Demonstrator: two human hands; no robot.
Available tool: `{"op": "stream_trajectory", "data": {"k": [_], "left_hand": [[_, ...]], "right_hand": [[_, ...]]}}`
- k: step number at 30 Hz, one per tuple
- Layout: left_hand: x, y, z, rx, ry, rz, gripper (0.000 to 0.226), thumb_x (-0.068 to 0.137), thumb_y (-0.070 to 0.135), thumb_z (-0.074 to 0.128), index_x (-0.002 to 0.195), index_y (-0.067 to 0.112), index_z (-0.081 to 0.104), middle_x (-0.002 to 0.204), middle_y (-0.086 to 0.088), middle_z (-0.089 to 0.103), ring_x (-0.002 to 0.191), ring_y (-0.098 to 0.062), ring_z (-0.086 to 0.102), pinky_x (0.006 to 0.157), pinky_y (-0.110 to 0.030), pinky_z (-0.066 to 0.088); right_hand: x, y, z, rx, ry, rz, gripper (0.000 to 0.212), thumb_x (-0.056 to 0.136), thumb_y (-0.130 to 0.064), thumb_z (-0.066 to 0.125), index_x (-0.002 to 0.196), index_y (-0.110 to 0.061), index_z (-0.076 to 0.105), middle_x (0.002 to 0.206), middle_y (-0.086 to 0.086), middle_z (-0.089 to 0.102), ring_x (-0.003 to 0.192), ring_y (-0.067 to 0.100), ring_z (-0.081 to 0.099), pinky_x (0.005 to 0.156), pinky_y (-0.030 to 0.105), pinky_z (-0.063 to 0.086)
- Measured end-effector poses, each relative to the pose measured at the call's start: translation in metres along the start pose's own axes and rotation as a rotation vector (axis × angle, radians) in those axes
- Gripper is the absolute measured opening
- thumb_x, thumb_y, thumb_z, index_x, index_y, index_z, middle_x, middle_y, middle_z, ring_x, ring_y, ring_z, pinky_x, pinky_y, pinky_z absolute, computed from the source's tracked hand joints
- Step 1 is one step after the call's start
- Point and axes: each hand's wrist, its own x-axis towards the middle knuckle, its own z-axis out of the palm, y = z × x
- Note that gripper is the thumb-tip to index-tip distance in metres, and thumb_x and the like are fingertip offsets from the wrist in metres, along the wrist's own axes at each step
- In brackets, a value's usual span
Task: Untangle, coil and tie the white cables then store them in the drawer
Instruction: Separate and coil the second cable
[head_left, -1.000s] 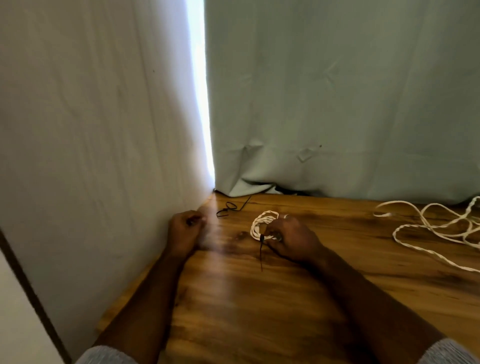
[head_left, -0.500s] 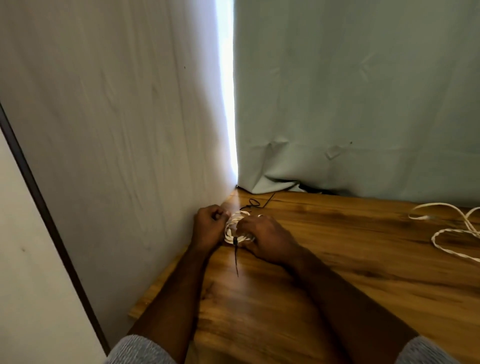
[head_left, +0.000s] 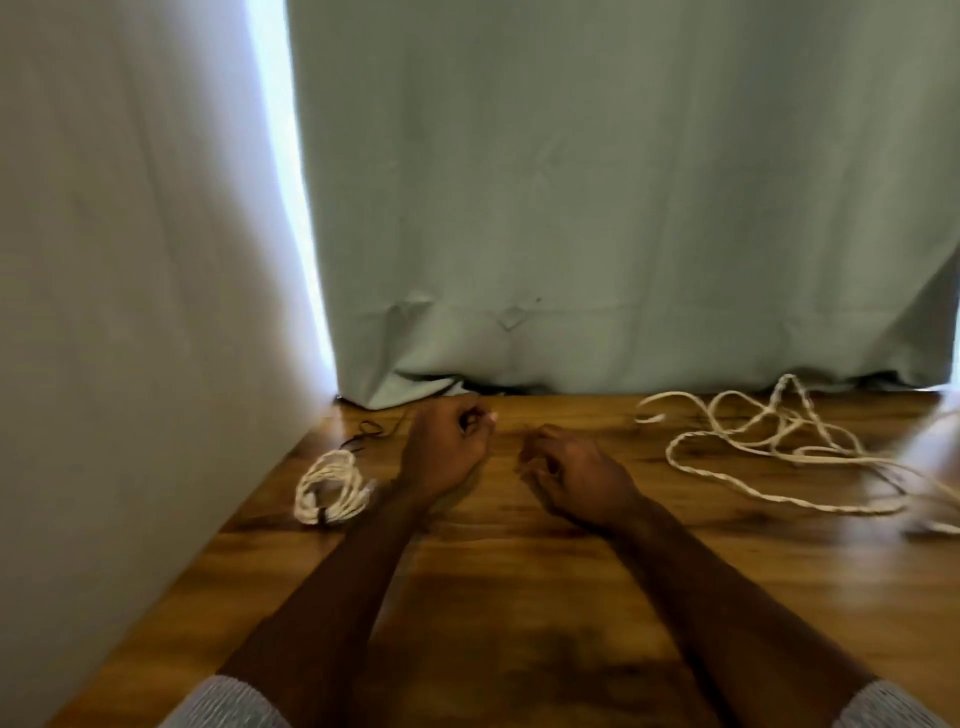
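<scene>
Both hands sit above the wooden table (head_left: 519, 597), near its far edge, and neither has a cable in it. The left hand (head_left: 447, 447) is at about 12 o'clock from the frame's centre, knuckles up, its fingers curled in toward the palm with the thumb tip lying against the forefinger; something thin and dark may sit inside the curl, but the blur makes it impossible to tell whether it pinches anything. The right hand (head_left: 576, 473) is just to its 3 o'clock, apart from it, with the fingers loosely curled and spread a little, holding nothing and not plainly touching the wood.

The coiled white cable (head_left: 332, 486) lies flat on the table at 9 o'clock from the left hand, beside the left wrist and clear of the fingers, bound at its near end by a dark tie (head_left: 324, 514). A spare black tie (head_left: 369, 434) lies on the wood at about 11 o'clock from the coil, close to the wall (head_left: 130, 312).

The loose white cables (head_left: 779, 447) sprawl in open loops at 3 o'clock from the right hand, well apart from it, running toward the right edge. A pale green curtain (head_left: 623, 208) hangs behind the table, its hem resting on the far edge.
</scene>
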Motion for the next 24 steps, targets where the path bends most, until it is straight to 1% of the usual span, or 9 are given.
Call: {"op": "stream_trajectory", "data": {"k": [4, 8, 11, 13, 15, 17, 21, 23, 24], "left_hand": [[0.012, 0.052, 0.091, -0.194, -0.142, -0.030, 0.016, 0.079, 0.032, 0.065, 0.066, 0.024, 0.062, 0.061, 0.006, 0.060, 0.060, -0.010, 0.057, 0.060, -0.033, 0.047], [0.009, 0.083, 0.170, -0.353, -0.199, -0.116, 0.012, 0.077, 0.029, 0.066, 0.066, 0.023, 0.065, 0.062, 0.008, 0.063, 0.060, -0.005, 0.056, 0.059, -0.031, 0.048], [0.000, 0.088, 0.203, -0.259, -0.319, -0.054, 0.002, 0.083, 0.028, 0.066, 0.081, 0.028, 0.067, 0.071, 0.014, 0.062, 0.070, -0.004, 0.059, 0.061, -0.028, 0.043], [-0.001, 0.085, 0.216, -0.085, -0.404, 0.057, 0.012, 0.085, 0.031, 0.065, 0.097, 0.031, 0.067, 0.082, 0.016, 0.060, 0.083, -0.007, 0.060, 0.065, -0.024, 0.039], [0.004, 0.078, 0.225, 0.049, -0.436, 0.084, 0.022, 0.087, 0.038, 0.063, 0.108, 0.033, 0.066, 0.098, 0.014, 0.065, 0.094, -0.011, 0.060, 0.071, -0.027, 0.044], [0.009, 0.075, 0.231, 0.105, -0.457, 0.043, 0.023, 0.086, 0.043, 0.062, 0.107, 0.033, 0.068, 0.106, 0.010, 0.067, 0.098, -0.015, 0.060, 0.077, -0.031, 0.049], [0.013, 0.073, 0.231, 0.051, -0.492, -0.020, 0.020, 0.080, 0.050, 0.068, 0.076, 0.031, 0.065, 0.091, 0.011, 0.066, 0.085, -0.013, 0.060, 0.069, -0.031, 0.048], [0.011, 0.073, 0.227, -0.020, -0.523, -0.046, 0.029, 0.076, 0.052, 0.072, 0.067, 0.027, 0.060, 0.086, 0.012, 0.062, 0.082, -0.011, 0.058, 0.070, -0.035, 0.051], [0.009, 0.074, 0.224, -0.049, -0.523, -0.057, 0.030, 0.074, 0.049, 0.075, 0.066, 0.025, 0.059, 0.087, 0.011, 0.060, 0.084, -0.010, 0.056, 0.072, -0.035, 0.051]], "right_hand": [[-0.041, 0.043, -0.048, -0.074, 0.106, 0.140, 0.017, 0.086, -0.027, 0.060, 0.092, -0.017, 0.073, 0.096, -0.001, 0.070, 0.083, 0.015, 0.064, 0.074, 0.021, 0.044], [-0.070, 0.078, -0.083, -0.080, 0.263, 0.222, 0.015, 0.083, -0.020, 0.059, 0.086, -0.014, 0.073, 0.090, 0.002, 0.072, 0.081, 0.019, 0.067, 0.073, 0.032, 0.052], [-0.079, 0.106, -0.100, -0.065, 0.475, 0.378, 0.012, 0.077, -0.004, 0.071, 0.083, -0.012, 0.076, 0.082, 0.000, 0.074, 0.071, 0.010, 0.063, 0.069, 0.030, 0.051], [-0.081, 0.123, -0.105, -0.055, 0.526, 0.491, 0.016, 0.077, 0.000, 0.073, 0.086, -0.011, 0.078, 0.083, 0.001, 0.075, 0.069, 0.012, 0.062, 0.068, 0.027, 0.050], [-0.079, 0.135, -0.104, -0.027, 0.498, 0.612, 0.016, 0.077, -0.001, 0.073, 0.087, -0.012, 0.078, 0.086, 0.002, 0.075, 0.073, 0.012, 0.062, 0.069, 0.021, 0.046], [-0.077, 0.140, -0.099, -0.003, 0.393, 0.707, 0.014, 0.079, -0.007, 0.073, 0.089, -0.015, 0.079, 0.090, 0.002, 0.075, 0.080, 0.013, 0.065, 0.073, 0.022, 0.046], [-0.077, 0.135, -0.093, 0.063, 0.085, 0.861, 0.007, 0.078, -0.018, 0.080, 0.084, -0.021, 0.078, 0.082, -0.005, 0.073, 0.079, 0.010, 0.067, 0.065, 0.022, 0.050], [-0.079, 0.132, -0.094, 0.060, 0.107, 0.911, 0.008, 0.076, -0.016, 0.081, 0.080, -0.021, 0.075, 0.079, -0.006, 0.072, 0.078, 0.010, 0.068, 0.063, 0.023, 0.052], [-0.080, 0.131, -0.095, 0.042, 0.173, 0.926, 0.008, 0.077, -0.015, 0.079, 0.079, -0.019, 0.072, 0.079, -0.006, 0.069, 0.078, 0.011, 0.066, 0.063, 0.024, 0.050]]}}
